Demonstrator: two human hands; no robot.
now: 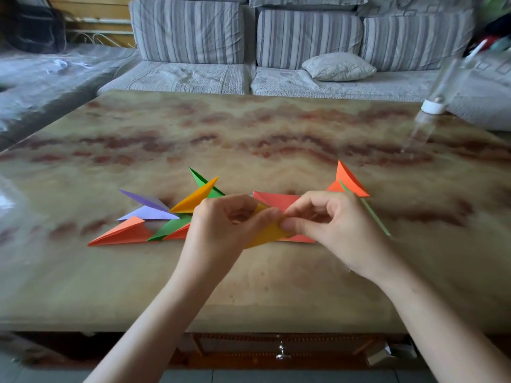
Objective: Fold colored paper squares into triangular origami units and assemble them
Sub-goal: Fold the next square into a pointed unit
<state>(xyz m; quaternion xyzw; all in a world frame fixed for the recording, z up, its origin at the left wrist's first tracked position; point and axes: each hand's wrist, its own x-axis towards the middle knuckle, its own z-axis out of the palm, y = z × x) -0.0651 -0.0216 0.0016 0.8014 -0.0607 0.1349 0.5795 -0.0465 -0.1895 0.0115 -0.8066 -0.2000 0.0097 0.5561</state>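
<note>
Pinching a yellow paper [272, 233] between them, the left hand [221, 230] and right hand [331, 225] hold it just above a glossy tan table [249, 286] veined with brown, fingers curled on its folded edge. A red sheet [276, 200] lies flat beneath. Folded units [143, 217] in purple, orange, green and yellow are heaped to the left; one orange unit [349, 181] stands to the right. Beyond the table runs a striped grey sofa [193, 34] with a pillow [338, 67], and a blurred clear bottle [434, 106] is at the far right edge.
</note>
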